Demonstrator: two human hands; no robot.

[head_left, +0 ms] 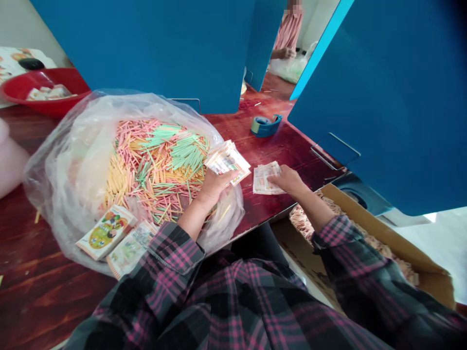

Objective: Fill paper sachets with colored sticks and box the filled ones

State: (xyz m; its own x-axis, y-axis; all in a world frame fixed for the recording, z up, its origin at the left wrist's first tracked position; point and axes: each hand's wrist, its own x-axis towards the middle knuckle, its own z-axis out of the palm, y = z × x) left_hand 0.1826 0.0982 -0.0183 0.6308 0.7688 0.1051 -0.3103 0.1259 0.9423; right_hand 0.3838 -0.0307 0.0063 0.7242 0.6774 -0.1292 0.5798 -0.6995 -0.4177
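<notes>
My left hand (215, 187) is closed on a fanned stack of printed paper packets (228, 161), held over the edge of a clear plastic bag (65, 160) full of pink, yellow and green sticks (156, 165). My right hand (290, 180) presses its fingers on a small pile of the same packets (263, 179) lying on the dark red table (54, 287). Two stacks of packets (107, 231) with a cartoon print lie at the bag's near edge.
Blue partition boards (164, 43) stand behind the bag and at the right. A blue tape dispenser (265, 125) sits beyond the hands. A red bowl (44, 90) is at far left. An open cardboard box (401, 253) stands at my right. Another person (288, 34) is visible beyond the partitions.
</notes>
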